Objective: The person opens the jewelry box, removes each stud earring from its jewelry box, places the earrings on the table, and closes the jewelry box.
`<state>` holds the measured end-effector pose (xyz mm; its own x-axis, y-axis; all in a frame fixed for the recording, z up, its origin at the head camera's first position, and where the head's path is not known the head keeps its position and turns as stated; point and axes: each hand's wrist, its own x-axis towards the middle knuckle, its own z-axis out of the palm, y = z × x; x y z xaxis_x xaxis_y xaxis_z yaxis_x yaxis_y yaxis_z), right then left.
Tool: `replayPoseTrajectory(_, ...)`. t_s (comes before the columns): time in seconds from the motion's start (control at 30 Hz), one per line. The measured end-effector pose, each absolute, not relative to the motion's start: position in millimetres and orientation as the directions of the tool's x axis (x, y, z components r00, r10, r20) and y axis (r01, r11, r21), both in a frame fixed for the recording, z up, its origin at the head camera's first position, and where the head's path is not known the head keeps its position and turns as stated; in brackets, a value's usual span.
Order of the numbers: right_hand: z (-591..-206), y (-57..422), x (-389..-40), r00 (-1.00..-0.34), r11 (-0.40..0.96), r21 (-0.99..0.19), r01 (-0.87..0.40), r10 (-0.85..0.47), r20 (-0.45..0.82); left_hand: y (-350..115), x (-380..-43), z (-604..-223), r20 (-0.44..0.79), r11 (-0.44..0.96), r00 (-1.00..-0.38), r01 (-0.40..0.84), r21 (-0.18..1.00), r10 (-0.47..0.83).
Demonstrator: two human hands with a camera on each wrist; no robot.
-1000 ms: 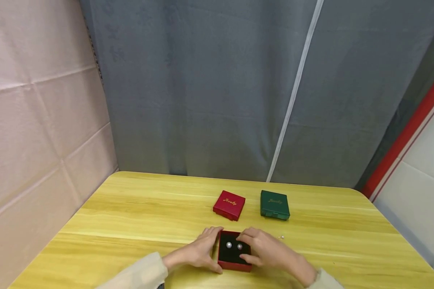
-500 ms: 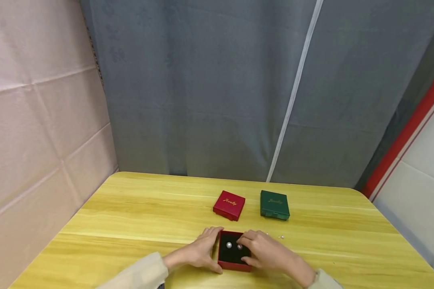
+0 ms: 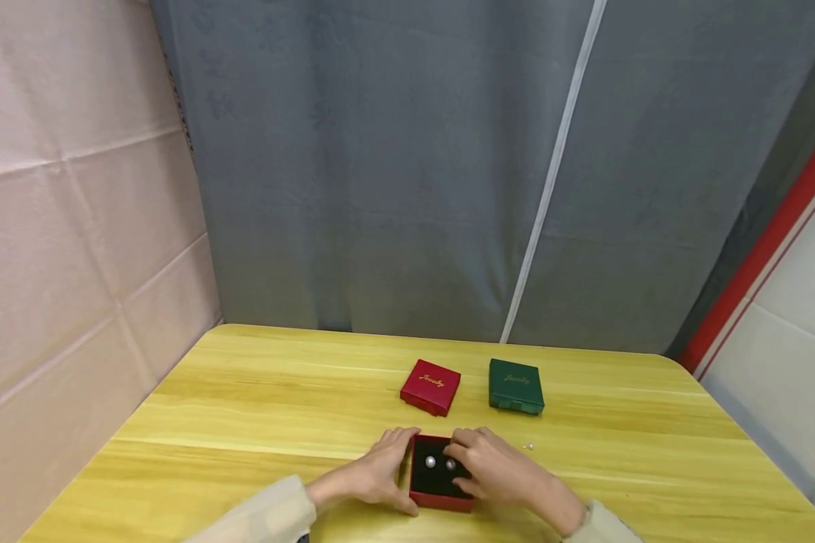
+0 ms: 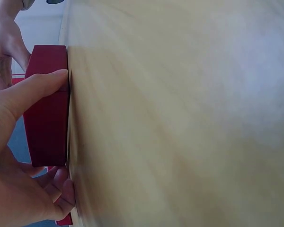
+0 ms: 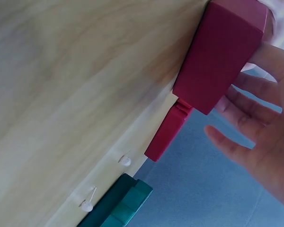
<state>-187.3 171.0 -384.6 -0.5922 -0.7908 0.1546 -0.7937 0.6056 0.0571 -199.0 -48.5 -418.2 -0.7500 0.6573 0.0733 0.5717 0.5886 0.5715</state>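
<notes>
Left fingers (image 4: 43, 86) grip red box (image 4: 48, 123); right fingers (image 5: 228, 144) apparently touch pearl (image 3: 451, 465).

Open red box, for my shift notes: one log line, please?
left hand: grips open red box; right hand: at darker pearl; white pearl: in black insert

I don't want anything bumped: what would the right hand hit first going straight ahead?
Probably the darker pearl in the open red box, just ahead of the right hand; they may be touching.
</notes>
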Motion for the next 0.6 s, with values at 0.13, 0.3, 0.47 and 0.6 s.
replayPoseTrajectory(0.13, -384.7, 170.5, -188.3, -0.580, 0.599, 0.086, -0.796, -0.796, 0.174, -48.4, -198.7, -417.8, 0.074, 0.591, -0.750, 0.574, 0.567, 0.657)
replayPoseTrajectory(0.3, -385.9, 170.3, -189.9, -0.555, 0.582, 0.116, -0.805, -0.808, 0.198, -48.1, -198.3, -417.5, 0.078, 0.594, -0.752, 0.576, 0.562, 0.655)
replayPoseTrajectory(0.47, -388.5, 169.2, -190.9, -0.528, 0.559, 0.138, -0.817, -0.823, 0.208, -48.3, -198.3, -417.5, 0.076, 0.589, -0.751, 0.573, 0.570, 0.656)
replayPoseTrajectory(0.6, -388.8, 168.4, -191.0, -0.534, 0.564, 0.125, -0.816, -0.819, 0.209, -48.3, -198.0, -417.4, 0.077, 0.586, -0.752, 0.570, 0.576, 0.655)
